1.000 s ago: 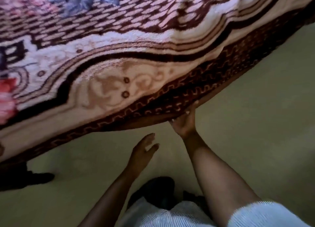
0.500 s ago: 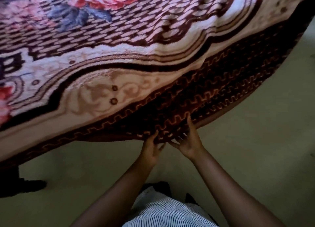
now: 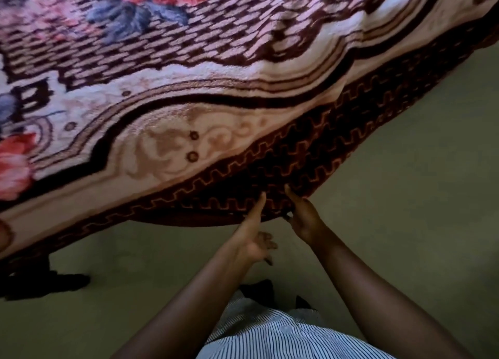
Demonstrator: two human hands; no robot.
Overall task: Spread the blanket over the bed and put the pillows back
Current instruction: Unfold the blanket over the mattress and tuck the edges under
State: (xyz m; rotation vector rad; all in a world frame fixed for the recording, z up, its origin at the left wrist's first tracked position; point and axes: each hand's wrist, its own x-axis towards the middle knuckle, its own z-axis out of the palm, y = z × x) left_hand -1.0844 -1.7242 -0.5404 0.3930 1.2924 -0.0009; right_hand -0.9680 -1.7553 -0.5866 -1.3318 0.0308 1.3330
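A thick blanket [image 3: 216, 94] with pink roses, a brown check pattern and a cream band lies spread over the bed and fills the upper view. Its dark red zigzag border [image 3: 310, 153] hangs over the near edge. My right hand [image 3: 303, 218] pinches the hem of that border, thumb on the outside and fingers curled under the edge. My left hand [image 3: 255, 237] is just to its left, one straight finger touching the border and the other fingers loosely curled below the hem, holding nothing. No pillows are in view.
Pale greenish floor [image 3: 405, 196] stretches below and to the right of the bed. A dark bed leg [image 3: 40, 283] stands at the lower left. My dark shoes [image 3: 259, 288] and striped shirt [image 3: 270, 337] are at the bottom.
My left hand rose from below to the hem beside my right hand, then dropped slightly to a one-finger touch. More of the dark red border now hangs over the edge.
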